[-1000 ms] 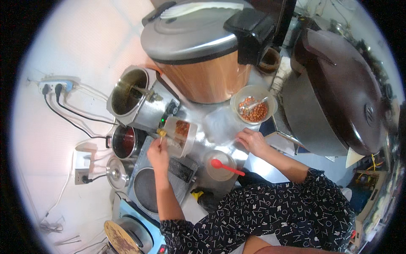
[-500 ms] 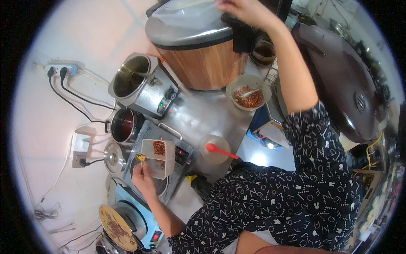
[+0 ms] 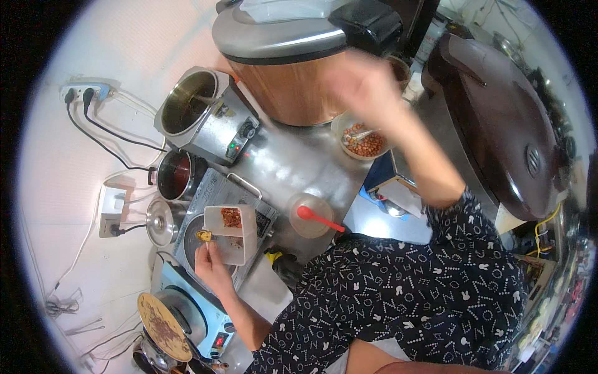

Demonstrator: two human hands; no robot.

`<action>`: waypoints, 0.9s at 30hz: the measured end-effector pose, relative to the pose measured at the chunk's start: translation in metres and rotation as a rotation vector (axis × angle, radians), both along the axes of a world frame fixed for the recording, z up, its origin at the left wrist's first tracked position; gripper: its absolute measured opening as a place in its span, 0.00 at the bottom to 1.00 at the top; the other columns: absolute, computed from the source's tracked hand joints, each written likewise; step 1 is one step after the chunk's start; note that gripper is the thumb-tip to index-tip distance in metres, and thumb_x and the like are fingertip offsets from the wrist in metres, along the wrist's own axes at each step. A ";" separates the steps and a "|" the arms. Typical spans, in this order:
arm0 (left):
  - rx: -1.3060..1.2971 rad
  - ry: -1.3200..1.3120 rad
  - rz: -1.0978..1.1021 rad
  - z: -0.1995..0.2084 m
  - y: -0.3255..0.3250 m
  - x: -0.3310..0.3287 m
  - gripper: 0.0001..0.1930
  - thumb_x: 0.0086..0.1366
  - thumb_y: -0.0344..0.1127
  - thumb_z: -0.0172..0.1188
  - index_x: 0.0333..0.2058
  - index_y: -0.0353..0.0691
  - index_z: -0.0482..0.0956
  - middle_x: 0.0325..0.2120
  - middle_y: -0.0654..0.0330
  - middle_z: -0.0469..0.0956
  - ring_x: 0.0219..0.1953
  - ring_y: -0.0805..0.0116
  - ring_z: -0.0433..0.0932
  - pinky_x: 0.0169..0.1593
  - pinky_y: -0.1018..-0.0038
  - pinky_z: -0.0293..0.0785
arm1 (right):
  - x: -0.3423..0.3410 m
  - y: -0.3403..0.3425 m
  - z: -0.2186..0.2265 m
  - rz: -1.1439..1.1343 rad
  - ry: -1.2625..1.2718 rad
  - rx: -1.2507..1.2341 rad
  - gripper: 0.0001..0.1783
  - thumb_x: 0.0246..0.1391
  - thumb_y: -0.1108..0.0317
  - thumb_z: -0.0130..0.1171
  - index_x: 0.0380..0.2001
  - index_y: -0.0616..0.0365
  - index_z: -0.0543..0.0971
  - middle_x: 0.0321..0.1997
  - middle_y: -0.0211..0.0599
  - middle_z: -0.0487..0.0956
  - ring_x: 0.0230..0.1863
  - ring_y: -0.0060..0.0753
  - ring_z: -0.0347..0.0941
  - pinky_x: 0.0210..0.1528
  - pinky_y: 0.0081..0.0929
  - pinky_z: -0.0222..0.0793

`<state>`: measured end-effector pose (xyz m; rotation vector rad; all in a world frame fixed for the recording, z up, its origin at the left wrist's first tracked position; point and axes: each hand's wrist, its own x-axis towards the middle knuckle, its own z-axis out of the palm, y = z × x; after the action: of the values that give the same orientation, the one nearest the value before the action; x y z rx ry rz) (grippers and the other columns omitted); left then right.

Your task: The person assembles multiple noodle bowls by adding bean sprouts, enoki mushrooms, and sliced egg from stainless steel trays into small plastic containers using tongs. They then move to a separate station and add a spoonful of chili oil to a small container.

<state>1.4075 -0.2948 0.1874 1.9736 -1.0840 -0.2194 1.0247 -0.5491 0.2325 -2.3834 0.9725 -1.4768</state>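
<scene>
The left hand is clamped on a white container partly filled with reddish food, just above its fingers, while the blurred right hand, fingers loosely apart and empty, hangs above the peanut bowl.

Left hand low at lower left, forearm running up from the lower edge, elbow bent, wrist slightly cocked. Fingers curled in a closed grip, thumb side toward the top of the view. Right hand raised high near top centre, motion-blurred; fingers look loosely spread, can't tell if it grips anything. Right forearm bare, angled up-left from the elbow, patterned dark sleeve ending around the elbow. Hands well apart, right far above left.
</scene>
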 end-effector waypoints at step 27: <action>0.039 0.128 0.185 0.003 0.039 -0.109 0.08 0.68 0.28 0.52 0.33 0.28 0.75 0.24 0.55 0.71 0.29 0.66 0.72 0.34 0.69 0.71 | 0.099 0.144 -0.085 0.947 -0.190 1.037 0.45 0.51 0.72 0.66 0.68 0.57 0.53 0.60 0.41 0.67 0.44 0.28 0.76 0.43 0.23 0.76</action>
<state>1.2982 -0.2555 0.1902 2.0512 -0.8168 -0.2647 1.1235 -0.4048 0.1472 -1.4858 0.2869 -0.5650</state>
